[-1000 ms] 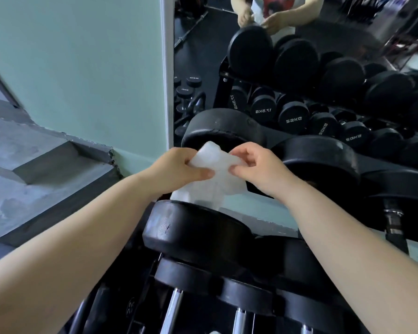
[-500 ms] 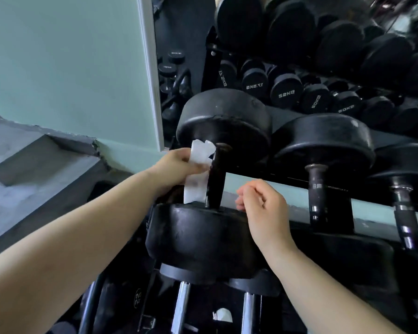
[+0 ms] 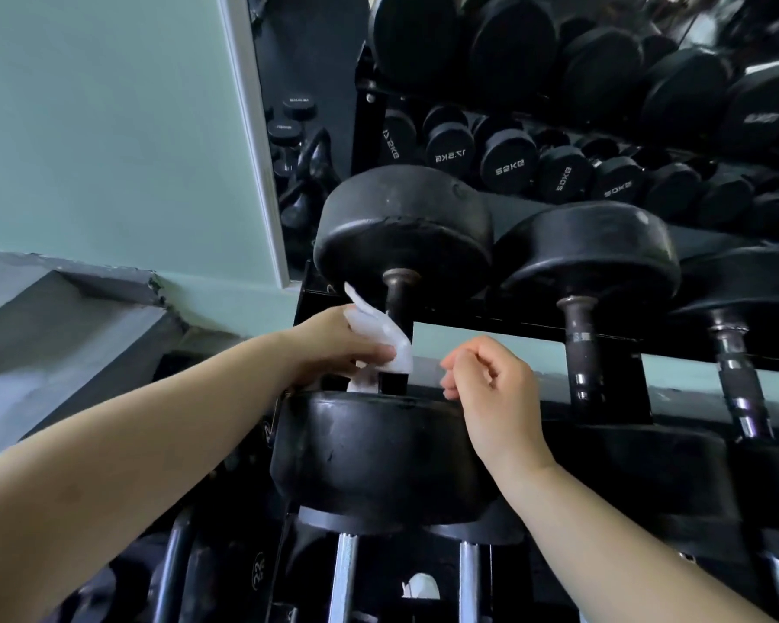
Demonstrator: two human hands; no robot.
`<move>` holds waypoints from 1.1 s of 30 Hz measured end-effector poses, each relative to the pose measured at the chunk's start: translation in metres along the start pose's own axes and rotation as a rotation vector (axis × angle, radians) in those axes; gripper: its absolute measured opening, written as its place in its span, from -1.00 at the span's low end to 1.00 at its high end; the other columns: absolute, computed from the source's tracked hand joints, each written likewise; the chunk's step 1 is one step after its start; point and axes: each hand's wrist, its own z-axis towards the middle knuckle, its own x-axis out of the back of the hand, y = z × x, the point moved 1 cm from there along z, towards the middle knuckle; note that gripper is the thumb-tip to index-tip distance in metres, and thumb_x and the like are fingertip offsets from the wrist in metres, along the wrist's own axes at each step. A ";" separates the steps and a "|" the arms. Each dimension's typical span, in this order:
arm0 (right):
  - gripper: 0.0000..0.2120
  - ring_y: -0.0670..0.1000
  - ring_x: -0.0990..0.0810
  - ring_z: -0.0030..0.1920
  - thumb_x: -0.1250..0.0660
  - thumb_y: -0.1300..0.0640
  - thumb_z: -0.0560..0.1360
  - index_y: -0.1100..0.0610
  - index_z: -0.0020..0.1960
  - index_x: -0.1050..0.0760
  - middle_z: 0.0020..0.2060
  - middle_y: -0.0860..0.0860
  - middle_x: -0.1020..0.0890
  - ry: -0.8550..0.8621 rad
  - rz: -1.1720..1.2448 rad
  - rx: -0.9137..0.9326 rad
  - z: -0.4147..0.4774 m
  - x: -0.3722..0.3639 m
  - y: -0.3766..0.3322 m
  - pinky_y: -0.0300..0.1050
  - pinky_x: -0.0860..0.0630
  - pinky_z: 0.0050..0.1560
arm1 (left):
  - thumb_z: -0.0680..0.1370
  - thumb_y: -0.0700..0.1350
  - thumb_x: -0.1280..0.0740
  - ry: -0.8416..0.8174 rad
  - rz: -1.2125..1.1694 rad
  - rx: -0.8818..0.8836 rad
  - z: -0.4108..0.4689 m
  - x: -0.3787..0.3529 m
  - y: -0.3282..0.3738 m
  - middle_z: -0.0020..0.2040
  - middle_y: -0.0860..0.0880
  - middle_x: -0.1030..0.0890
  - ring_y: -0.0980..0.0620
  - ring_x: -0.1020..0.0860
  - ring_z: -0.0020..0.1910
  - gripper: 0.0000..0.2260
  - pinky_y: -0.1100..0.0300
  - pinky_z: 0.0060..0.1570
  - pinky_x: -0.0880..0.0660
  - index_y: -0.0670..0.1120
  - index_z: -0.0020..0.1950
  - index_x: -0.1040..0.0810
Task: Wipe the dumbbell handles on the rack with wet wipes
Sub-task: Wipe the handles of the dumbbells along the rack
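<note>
A large black dumbbell (image 3: 378, 456) lies at the left end of the rack's top tier, its dark handle (image 3: 399, 299) running away from me. My left hand (image 3: 333, 348) grips a white wet wipe (image 3: 385, 339) and holds it against the left side of that handle. My right hand (image 3: 491, 393) hovers just right of the handle with its fingers curled, holding nothing. Two more dumbbell handles (image 3: 579, 339) with chrome rings stand to the right.
A wall mirror (image 3: 558, 105) behind the rack reflects rows of black dumbbells. Lower-tier dumbbells with chrome handles (image 3: 342, 573) sit below, with a white scrap (image 3: 419, 586) between them. A pale green wall (image 3: 109, 128) and grey concrete steps (image 3: 41, 330) lie to the left.
Both hands held the wipe spread above the dumbbell; my right hand let go and dropped beside the handle. My left hand brought the wipe onto the handle and bunched it against it.
</note>
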 end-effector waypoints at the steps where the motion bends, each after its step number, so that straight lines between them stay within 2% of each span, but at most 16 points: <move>1: -0.76 0.03 -0.43 -0.35 -0.11 0.09 0.29 0.26 -0.35 -0.41 -0.44 0.15 -0.49 -0.003 -0.001 -0.001 0.000 0.000 0.000 -0.14 -0.41 -0.29 | 0.45 -0.35 -0.32 0.039 0.059 -0.011 0.000 0.000 0.002 -0.43 0.00 -0.51 0.14 -0.51 -0.44 -0.81 0.31 -0.40 -0.46 -0.10 -0.29 -0.47; 4: -0.75 0.03 -0.43 -0.35 -0.11 0.09 0.29 0.27 -0.35 -0.42 -0.46 0.10 -0.47 -0.019 0.002 0.005 0.001 0.000 0.000 -0.15 -0.40 -0.29 | 0.45 -0.33 -0.31 0.261 0.073 -0.068 0.009 0.001 0.013 -0.35 0.01 -0.51 0.07 -0.50 -0.30 -0.80 0.26 -0.30 -0.46 -0.04 -0.25 -0.44; 7: -0.73 0.04 -0.41 -0.35 -0.11 0.09 0.30 0.30 -0.33 -0.42 -0.44 0.17 -0.47 -0.013 -0.004 0.022 0.000 0.001 0.000 -0.14 -0.39 -0.30 | 0.46 -0.30 -0.27 0.390 0.000 -0.069 0.017 0.004 0.020 -0.31 0.01 -0.48 0.08 -0.45 -0.33 -0.81 0.28 -0.35 -0.40 -0.03 -0.24 -0.43; 10: -0.72 0.04 -0.42 -0.36 -0.12 0.08 0.31 0.31 -0.32 -0.43 -0.42 0.26 -0.48 -0.013 -0.007 0.027 0.001 0.001 0.000 -0.15 -0.39 -0.32 | 0.44 -0.36 -0.29 0.293 -0.027 -0.013 0.009 0.005 0.014 -0.31 -0.02 -0.51 0.09 -0.49 -0.35 -0.80 0.27 -0.37 -0.44 -0.06 -0.24 -0.47; 13: -0.74 0.04 -0.43 -0.35 -0.12 0.08 0.31 0.27 -0.33 -0.44 -0.41 0.26 -0.50 -0.017 -0.011 0.021 0.001 0.001 0.000 -0.08 -0.43 -0.31 | 0.41 -0.44 -0.29 0.171 -0.045 0.044 -0.004 0.002 0.000 -0.35 -0.04 -0.49 0.16 -0.48 -0.48 -0.78 0.34 -0.49 -0.42 -0.13 -0.25 -0.49; 14: -0.75 0.04 -0.43 -0.35 -0.12 0.08 0.30 0.26 -0.34 -0.43 -0.41 0.23 -0.50 -0.020 -0.014 0.019 0.001 0.001 0.000 -0.06 -0.44 -0.31 | 0.40 -0.44 -0.30 0.173 -0.038 0.049 -0.005 0.000 -0.002 -0.35 -0.05 -0.49 0.16 -0.48 -0.49 -0.79 0.35 -0.50 -0.41 -0.13 -0.25 -0.49; 16: -0.74 0.04 -0.43 -0.35 -0.11 0.09 0.30 0.27 -0.32 -0.44 -0.41 0.20 -0.50 -0.027 -0.017 0.020 0.001 0.001 0.000 -0.05 -0.44 -0.32 | 0.41 -0.38 -0.31 0.285 0.002 0.033 0.001 0.001 0.000 -0.31 -0.06 -0.50 0.11 -0.48 -0.42 -0.83 0.33 -0.46 -0.41 -0.11 -0.25 -0.48; 19: -0.72 0.03 -0.42 -0.36 -0.11 0.09 0.30 0.31 -0.31 -0.44 -0.42 0.21 -0.49 -0.027 -0.002 0.023 0.001 0.000 0.001 -0.12 -0.42 -0.32 | 0.43 -0.30 -0.30 0.412 0.052 -0.007 0.012 0.005 0.013 -0.33 -0.01 -0.50 0.06 -0.49 -0.32 -0.84 0.36 -0.44 -0.41 -0.08 -0.28 -0.47; 23: -0.75 0.04 -0.42 -0.36 -0.12 0.09 0.30 0.28 -0.33 -0.43 -0.41 0.28 -0.50 -0.017 0.001 0.022 0.002 0.000 0.000 -0.06 -0.44 -0.33 | 0.40 -0.40 -0.31 0.262 0.073 0.002 0.000 0.002 0.008 -0.42 0.00 -0.46 0.12 -0.43 -0.44 -0.78 0.41 -0.54 -0.36 -0.10 -0.33 -0.45; 25: -0.76 0.05 -0.43 -0.36 -0.12 0.09 0.30 0.27 -0.35 -0.42 -0.41 0.28 -0.50 -0.026 -0.002 0.018 0.002 0.000 0.000 -0.02 -0.46 -0.31 | 0.36 -0.40 -0.34 0.226 0.065 0.002 -0.007 -0.002 0.001 -0.45 0.02 -0.48 0.13 -0.45 -0.45 -0.78 0.36 -0.48 -0.39 -0.10 -0.34 -0.46; 27: -0.77 0.03 -0.42 -0.36 -0.12 0.09 0.29 0.25 -0.37 -0.41 -0.44 0.20 -0.48 -0.038 -0.003 0.010 0.002 0.001 0.000 -0.05 -0.45 -0.32 | 0.33 -0.33 -0.39 0.295 0.056 -0.012 -0.004 -0.002 0.003 -0.39 0.00 -0.50 0.08 -0.47 -0.37 -0.83 0.32 -0.39 -0.42 -0.10 -0.33 -0.47; 30: -0.76 -0.01 -0.42 -0.38 -0.12 0.09 0.29 0.26 -0.36 -0.41 -0.45 0.16 -0.47 -0.037 0.009 0.008 0.001 0.001 0.000 -0.06 -0.44 -0.32 | 0.41 -0.34 -0.29 0.446 0.066 -0.032 0.009 0.002 0.013 -0.39 -0.02 -0.48 0.06 -0.46 -0.37 -0.82 0.44 -0.54 -0.39 -0.13 -0.35 -0.44; 33: -0.74 0.00 -0.41 -0.38 -0.11 0.09 0.30 0.28 -0.33 -0.43 -0.42 0.21 -0.48 -0.024 0.011 0.018 0.001 0.001 0.000 -0.08 -0.43 -0.33 | 0.42 -0.37 -0.27 0.393 0.028 -0.031 0.007 0.001 0.010 -0.37 -0.02 -0.50 0.11 -0.48 -0.39 -0.81 0.46 -0.56 -0.39 -0.11 -0.31 -0.46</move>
